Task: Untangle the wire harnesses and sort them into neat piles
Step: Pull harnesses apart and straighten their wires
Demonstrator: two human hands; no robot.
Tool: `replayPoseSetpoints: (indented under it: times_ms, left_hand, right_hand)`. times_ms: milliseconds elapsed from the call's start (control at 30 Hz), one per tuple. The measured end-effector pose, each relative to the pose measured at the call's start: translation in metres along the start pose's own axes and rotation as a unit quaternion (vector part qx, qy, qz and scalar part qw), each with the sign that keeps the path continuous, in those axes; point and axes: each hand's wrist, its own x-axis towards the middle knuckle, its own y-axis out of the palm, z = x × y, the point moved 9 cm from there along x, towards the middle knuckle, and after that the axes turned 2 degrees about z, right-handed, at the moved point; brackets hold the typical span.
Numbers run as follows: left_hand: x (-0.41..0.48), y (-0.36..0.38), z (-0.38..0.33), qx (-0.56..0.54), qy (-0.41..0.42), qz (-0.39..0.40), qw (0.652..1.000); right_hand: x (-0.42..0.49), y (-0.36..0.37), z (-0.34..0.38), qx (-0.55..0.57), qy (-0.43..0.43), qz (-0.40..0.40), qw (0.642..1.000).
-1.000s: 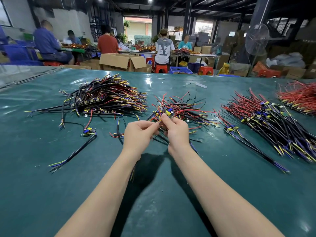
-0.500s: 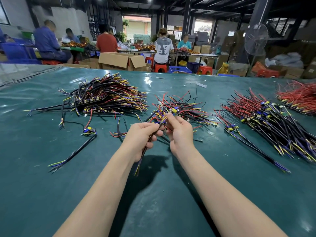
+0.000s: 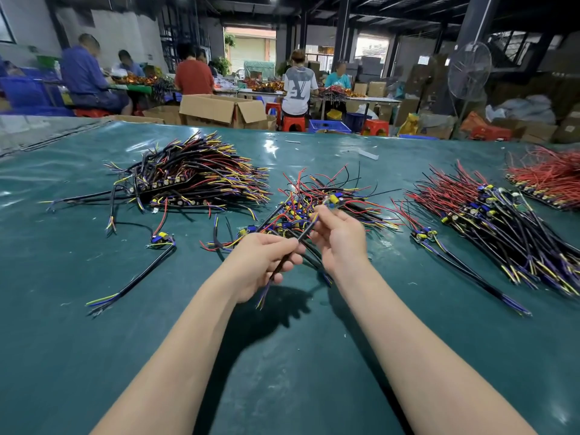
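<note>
A black-sheathed wire harness (image 3: pixel 287 257) runs slantwise between my hands above the green table (image 3: pixel 94 356). My left hand (image 3: pixel 262 262) grips its lower stretch, and the blue and yellow ends hang out below the fist. My right hand (image 3: pixel 337 238) pinches the upper end, where a small yellow and blue part (image 3: pixel 333 199) sits. Just behind my hands lies the tangled heap (image 3: pixel 326 199) of red, black and yellow wires. A neat pile (image 3: pixel 194 177) lies at the left, and another pile (image 3: pixel 502 224) at the right.
A red wire pile (image 3: pixel 549 180) lies at the far right edge. A single harness (image 3: pixel 135 274) lies loose at the left front. Beyond the table's far edge stand cardboard boxes (image 3: pixel 222 109), stools, a fan (image 3: pixel 469 72) and several seated people.
Both hands have lifted one harness partly out of the tangle toward me. My left hand has closed round its black sheath and its loose ends now hang below the fist.
</note>
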Motion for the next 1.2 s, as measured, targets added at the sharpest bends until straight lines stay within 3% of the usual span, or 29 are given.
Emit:
replayPoseSetpoints:
  times_ms: [67, 167, 233, 367, 533, 700, 900, 967, 1033, 1200]
  left_hand:
    - [-0.001, 0.002, 0.002, 0.043, -0.002, 0.009, 0.999]
    - [0.001, -0.008, -0.006, 0.251, 0.053, -0.102, 0.961]
    - [0.000, -0.007, -0.010, 0.292, 0.078, -0.117, 0.946]
    - [0.000, 0.008, 0.006, 0.157, 0.017, 0.025, 0.987]
    - [0.001, 0.006, 0.007, 0.247, 0.013, 0.023, 0.969]
    - [-0.011, 0.028, -0.006, 0.102, 0.033, 0.154, 0.982]
    - [-0.028, 0.014, 0.006, 0.085, -0.080, 0.235, 0.965]
    - [-0.021, -0.003, 0.002, 0.137, -0.072, 0.177, 0.972]
    - [-0.011, -0.020, -0.008, 0.163, -0.039, 0.070, 0.983]
    - [-0.003, -0.020, -0.032, 0.094, 0.101, -0.126, 0.982]
  right_hand:
    - [0.005, -0.012, 0.010, -0.007, -0.015, -0.023, 1.000]
    - [0.007, -0.015, 0.021, -0.090, -0.072, -0.023, 0.993]
    - [0.008, -0.009, 0.028, -0.131, -0.117, -0.007, 0.984]
    - [0.018, -0.034, 0.043, -0.117, -0.141, -0.058, 0.981]
    - [0.025, -0.055, 0.035, -0.086, -0.091, -0.079, 0.989]
    - [0.022, -0.058, 0.004, 0.110, 0.061, -0.091, 0.988]
    - [0.016, -0.037, -0.009, 0.073, 0.091, -0.036, 0.992]
    - [0.013, -0.032, -0.012, 0.057, 0.099, -0.035, 0.993]
    - [0.009, -0.023, -0.013, 0.036, 0.097, -0.027, 0.994]
    - [-0.014, 0.021, -0.029, -0.031, 0.083, 0.048, 0.995]
